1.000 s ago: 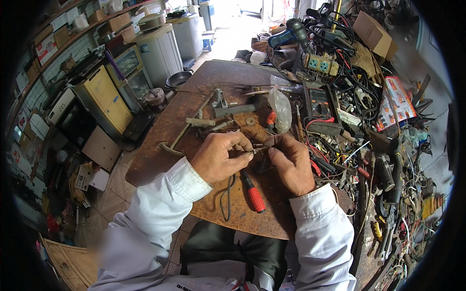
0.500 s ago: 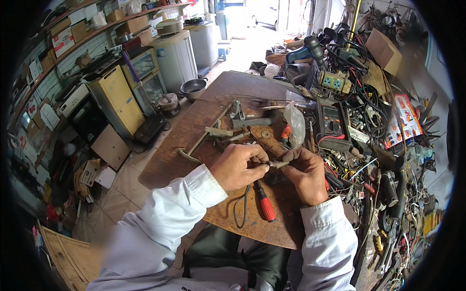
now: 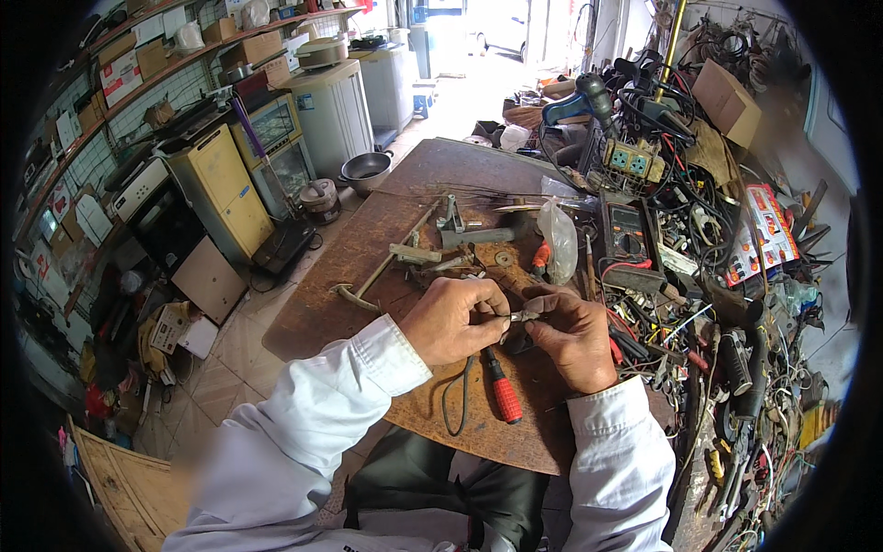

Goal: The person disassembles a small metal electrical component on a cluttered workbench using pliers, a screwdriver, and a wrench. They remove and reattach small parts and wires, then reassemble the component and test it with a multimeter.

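Note:
Above the wooden table (image 3: 322, 317), my left hand (image 3: 457, 319) pinches one end of a small greyish metal piece (image 3: 519, 316). Facing it, my right hand (image 3: 572, 339) closes thumb and fingers on the piece's other end. Its exact kind is too small to make out, and fingertips cover much of it. Just below my hands lies a screwdriver (image 3: 505, 397) with a red handle, pointing away from me. A thin black cord (image 3: 445, 409) curls in a loop to its left.
Beyond my hands lie a metal rod with a hooked end (image 3: 356, 296), a grey metal tube (image 3: 480, 235) and a clear plastic bag (image 3: 557, 241). A multimeter (image 3: 627, 230) stands at right amid heaped wires and tools. A dark pan (image 3: 367, 170) sits past the table's left edge.
My right hand has shifted slightly left, and its fingers have changed their grip around the small metal piece. My left hand stays nearly where it was.

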Tool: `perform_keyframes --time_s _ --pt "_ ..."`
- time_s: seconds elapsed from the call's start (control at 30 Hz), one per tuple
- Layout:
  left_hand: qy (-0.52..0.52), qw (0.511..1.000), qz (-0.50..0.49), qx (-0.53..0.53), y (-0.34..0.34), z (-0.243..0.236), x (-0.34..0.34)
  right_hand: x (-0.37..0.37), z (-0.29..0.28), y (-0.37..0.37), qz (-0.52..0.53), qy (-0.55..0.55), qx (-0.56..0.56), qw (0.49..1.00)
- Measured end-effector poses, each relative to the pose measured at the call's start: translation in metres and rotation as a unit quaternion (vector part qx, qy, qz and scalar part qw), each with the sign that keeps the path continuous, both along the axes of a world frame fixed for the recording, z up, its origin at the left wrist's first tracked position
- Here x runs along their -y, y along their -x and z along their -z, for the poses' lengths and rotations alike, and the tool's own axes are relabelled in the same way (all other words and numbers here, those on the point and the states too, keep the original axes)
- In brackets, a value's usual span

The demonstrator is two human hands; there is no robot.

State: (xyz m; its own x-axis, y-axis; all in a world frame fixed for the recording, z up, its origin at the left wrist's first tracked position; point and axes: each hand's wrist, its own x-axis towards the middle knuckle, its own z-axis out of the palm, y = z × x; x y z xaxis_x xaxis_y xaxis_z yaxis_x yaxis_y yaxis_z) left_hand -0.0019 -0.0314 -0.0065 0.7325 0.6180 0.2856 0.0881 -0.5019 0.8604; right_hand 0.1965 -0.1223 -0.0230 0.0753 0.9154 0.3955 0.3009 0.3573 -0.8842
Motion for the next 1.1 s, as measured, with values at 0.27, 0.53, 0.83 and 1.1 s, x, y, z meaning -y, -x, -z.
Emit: perform_keyframes --time_s 0.27,0.53,0.83,1.1 --pt "-0.036 0.999 -0.023 -0.005 0.001 0.004 -0.001 0.001 0.002 0.010 0.049 0.004 0.036 0.998" --pt "-0.051 0.998 -0.016 0.013 -0.002 0.003 -0.002 0.010 -0.015 0.008 -0.001 0.110 -0.164 0.980" --pt "-0.043 0.999 -0.031 -0.001 0.001 0.008 -0.004 -0.007 0.012 0.000 -0.032 0.014 -0.114 0.993" --pt "0.007 1.000 -0.023 0.011 -0.001 0.006 -0.002 -0.004 0.010 -0.002 -0.060 0.055 -0.092 0.992"
